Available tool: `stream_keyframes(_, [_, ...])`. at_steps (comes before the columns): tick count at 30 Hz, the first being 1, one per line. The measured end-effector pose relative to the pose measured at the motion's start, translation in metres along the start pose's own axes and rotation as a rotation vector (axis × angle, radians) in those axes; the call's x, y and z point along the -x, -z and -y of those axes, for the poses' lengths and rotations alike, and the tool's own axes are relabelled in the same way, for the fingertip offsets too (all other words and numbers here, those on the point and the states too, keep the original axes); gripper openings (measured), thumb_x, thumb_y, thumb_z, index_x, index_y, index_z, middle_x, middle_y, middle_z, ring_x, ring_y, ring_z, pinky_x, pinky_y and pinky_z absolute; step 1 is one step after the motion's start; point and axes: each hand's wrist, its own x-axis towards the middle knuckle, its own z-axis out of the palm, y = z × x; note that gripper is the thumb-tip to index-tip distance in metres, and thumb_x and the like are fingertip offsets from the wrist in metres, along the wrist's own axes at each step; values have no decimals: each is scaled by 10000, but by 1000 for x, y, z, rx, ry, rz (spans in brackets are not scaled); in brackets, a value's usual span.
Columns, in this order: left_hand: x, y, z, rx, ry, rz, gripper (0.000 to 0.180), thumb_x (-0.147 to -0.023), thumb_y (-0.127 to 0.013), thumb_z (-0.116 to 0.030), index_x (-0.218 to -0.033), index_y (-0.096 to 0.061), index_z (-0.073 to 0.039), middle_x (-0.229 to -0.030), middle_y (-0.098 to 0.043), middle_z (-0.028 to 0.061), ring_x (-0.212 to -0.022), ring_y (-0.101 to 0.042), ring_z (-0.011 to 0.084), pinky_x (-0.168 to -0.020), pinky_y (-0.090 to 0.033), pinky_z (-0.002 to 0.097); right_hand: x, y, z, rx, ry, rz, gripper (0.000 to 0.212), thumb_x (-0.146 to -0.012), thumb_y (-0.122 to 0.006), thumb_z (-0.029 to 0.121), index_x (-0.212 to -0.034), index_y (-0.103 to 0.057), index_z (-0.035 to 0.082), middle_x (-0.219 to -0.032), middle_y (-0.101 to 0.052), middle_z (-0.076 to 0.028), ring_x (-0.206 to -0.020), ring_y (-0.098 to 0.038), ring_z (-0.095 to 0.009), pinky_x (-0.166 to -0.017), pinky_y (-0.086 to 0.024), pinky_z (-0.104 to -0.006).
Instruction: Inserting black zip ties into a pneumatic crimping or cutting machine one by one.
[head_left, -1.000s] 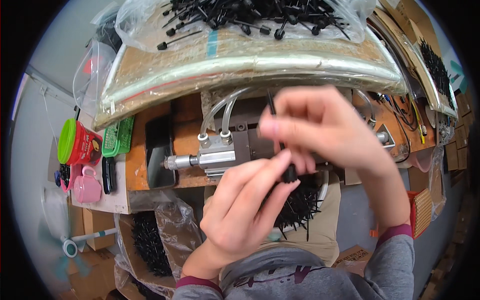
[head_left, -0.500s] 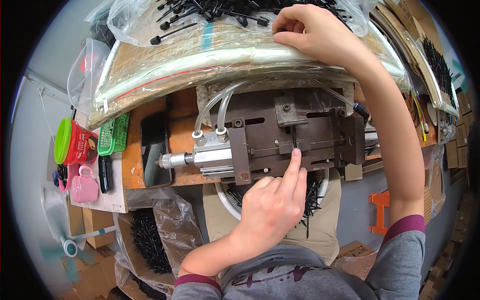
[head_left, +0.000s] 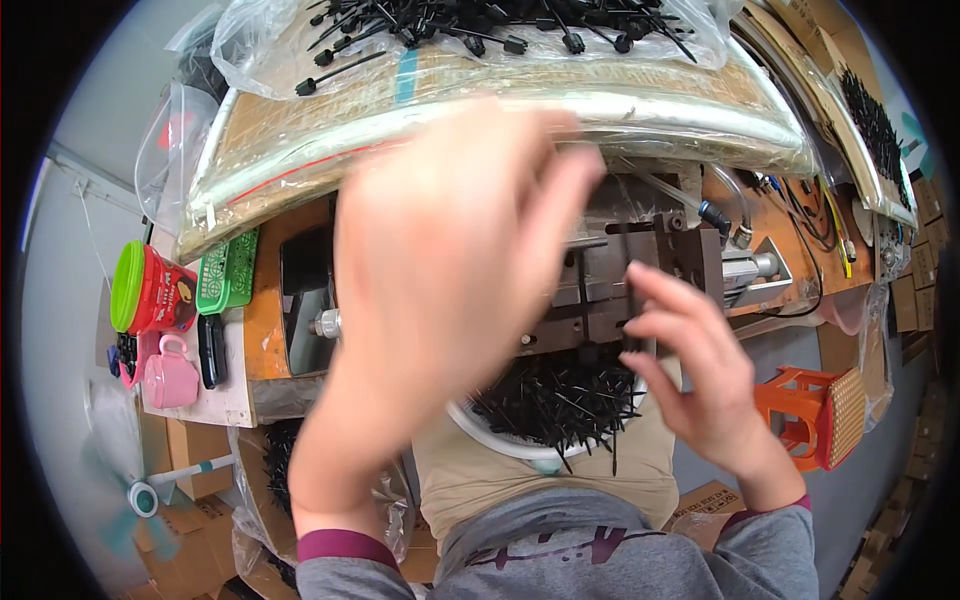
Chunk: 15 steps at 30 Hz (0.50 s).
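A dark metal clamping fixture (head_left: pixel 555 338) with pneumatic cylinders lies in front of me. A thin black plastic rod (head_left: pixel 584 296) sits upright across its middle. My right hand (head_left: pixel 700 375) is at the fixture's right side, fingers and thumb closed on another black rod part (head_left: pixel 630 300) whose thin stem points away from me. My left hand (head_left: pixel 445 245) is raised over the fixture's left half and hides it; motion smears its fingers, so whether it holds anything cannot be made out. Under the fixture, a white-rimmed bowl (head_left: pixel 490 440) of black rod parts rests on my lap.
More black rod parts (head_left: pixel 480 25) lie on the plastic-wrapped board (head_left: pixel 640 105) beyond the fixture. At left are a phone (head_left: pixel 308 265), a green basket (head_left: pixel 230 270), a red tub (head_left: pixel 170 290) and a pink cup (head_left: pixel 170 375). An orange stool (head_left: pixel 800 410) stands at right.
My right hand has come back from the far board to the fixture and now holds a black rod part. My left hand has lifted off the fixture, moving up and left.
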Motion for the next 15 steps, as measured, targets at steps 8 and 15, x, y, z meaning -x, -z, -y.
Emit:
stream_keyframes(8, [-89, -51, 80, -413, 74, 191, 310, -800, -795, -229, -978, -743, 19, -871, -716, 155, -815, -692, 257, -753, -544, 356, 6, -34, 13, 257, 57, 114, 170, -775, -662, 47, -937, -616, 21, -1326, -635, -211, -620, -631, -164, -592, -508, -279])
stream_keyframes(15, [-71, -25, 42, 37, 116, 185, 267, -823, -799, -216, -969, -751, 3, -851, -719, 110, -794, -695, 165, -695, -555, 301, 1, -19, 12, 336, 21, 228, 257, -762, -772, 77, -981, -641, 48, -1319, -654, -151, -531, -584, -194, -549, -508, -289])
